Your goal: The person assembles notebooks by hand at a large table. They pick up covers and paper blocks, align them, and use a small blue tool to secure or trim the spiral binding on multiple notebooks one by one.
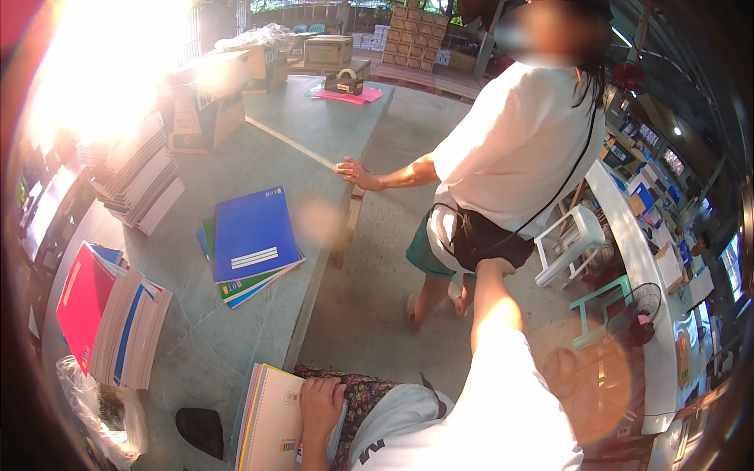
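My left hand has its fingers curled over the edge of a small stack of notebooks at the near table edge; the top one has a pale cover. My right arm reaches forward, and my right hand touches a black bag worn at the waist of a standing person; its fingers are mostly hidden. That person's own hand rests on the table edge. Farther in on the table lies a fanned pile of notebooks with a blue one on top.
The grey table bears stacked notebooks, a red-topped stack, cartons, a tape dispenser, a plastic bag and a black rounded object. At right stand a white stool, a green stool and a long cluttered counter.
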Demonstrator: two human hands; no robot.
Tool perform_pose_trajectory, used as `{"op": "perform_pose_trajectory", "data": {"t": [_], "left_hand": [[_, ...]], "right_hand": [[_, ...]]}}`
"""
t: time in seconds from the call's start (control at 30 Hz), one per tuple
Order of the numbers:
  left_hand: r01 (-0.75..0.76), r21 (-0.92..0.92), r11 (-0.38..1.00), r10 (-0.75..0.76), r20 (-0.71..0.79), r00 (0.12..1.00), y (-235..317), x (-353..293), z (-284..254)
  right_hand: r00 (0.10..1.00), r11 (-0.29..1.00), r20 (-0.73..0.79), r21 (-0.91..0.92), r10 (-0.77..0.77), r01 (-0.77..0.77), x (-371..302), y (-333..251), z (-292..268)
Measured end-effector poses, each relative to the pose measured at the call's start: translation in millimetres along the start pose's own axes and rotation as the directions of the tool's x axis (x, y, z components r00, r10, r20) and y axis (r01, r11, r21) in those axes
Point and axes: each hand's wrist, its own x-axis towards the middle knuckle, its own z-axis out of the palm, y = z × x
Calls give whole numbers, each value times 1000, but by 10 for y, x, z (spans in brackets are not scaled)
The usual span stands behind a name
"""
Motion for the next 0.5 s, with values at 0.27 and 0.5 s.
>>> {"op": "perform_pose_trajectory", "data": {"t": [0.27, 0.5], "left_hand": [[17, 7, 1000, -17, 10, 1000, -27, 4, -16], [-6, 9, 1000, 6, -8, 1000, -43, -22, 23]], "right_hand": [[999, 997, 19, 55, 46, -47, -236, 47, -74], [992, 979, 27, -163, -120, 123, -563, -144, -342]]}}
